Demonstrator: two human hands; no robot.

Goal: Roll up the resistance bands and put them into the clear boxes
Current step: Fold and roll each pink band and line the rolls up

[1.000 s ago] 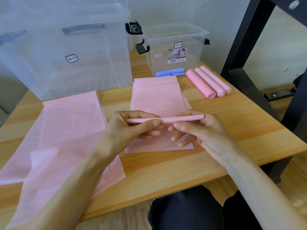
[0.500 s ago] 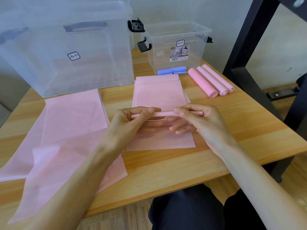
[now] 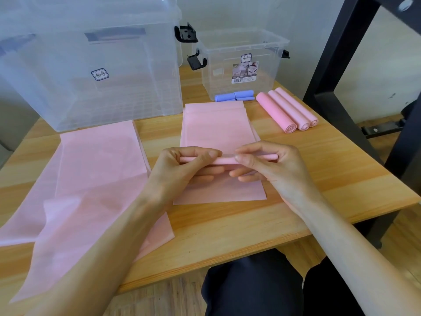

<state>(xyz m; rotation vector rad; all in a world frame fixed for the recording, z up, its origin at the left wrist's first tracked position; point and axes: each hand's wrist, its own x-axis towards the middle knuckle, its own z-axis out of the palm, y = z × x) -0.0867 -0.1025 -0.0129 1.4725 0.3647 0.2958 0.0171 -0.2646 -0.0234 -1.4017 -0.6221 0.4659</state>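
A pink resistance band lies flat in the middle of the wooden table, its near end wound into a thin roll. My left hand pinches the roll's left part and my right hand pinches its right part, thumbs on top. Three finished pink rolls lie side by side at the right. Two blue rolls sit against the small clear box. A large clear box stands at the back left.
More unrolled pink bands spread over the table's left side and hang past its front edge. A black metal frame rises at the right. The near table edge runs just above my dark-trousered lap.
Both hands have moved the thin roll a little farther along the band, away from me. The thumbs have shifted over the top of the roll.
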